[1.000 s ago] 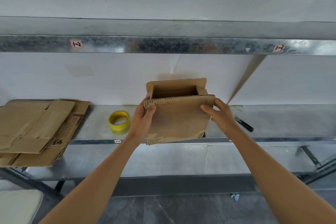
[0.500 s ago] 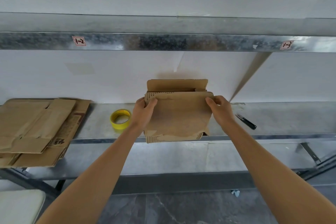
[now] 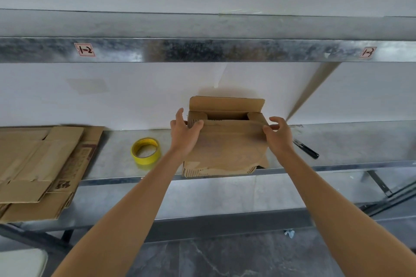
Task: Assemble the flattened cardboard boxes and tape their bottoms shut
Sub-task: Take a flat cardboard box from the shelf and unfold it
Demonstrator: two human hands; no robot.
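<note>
The cardboard box [image 3: 225,148] sits at the metal shelf's [image 3: 349,141] front edge, top open, inside just dark (can't see anything in there). Left hand [image 3: 183,135] grips its top left corner, thumb hooked over the front panel. Right hand [image 3: 278,135] pinches the top right corner. The board is brown, creased and scuffed. A yellow tape roll [image 3: 145,150] lies just left of the box.

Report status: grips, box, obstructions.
Left grip holds box corner. Right grip pinches opposite corner. Box on shelf, top open. Tape, knife beside, apart.

Upper shelf rail [image 3: 225,50]: sticker "1-2" [image 3: 84,49]; sticker "1-3" [image 3: 367,52].
</note>
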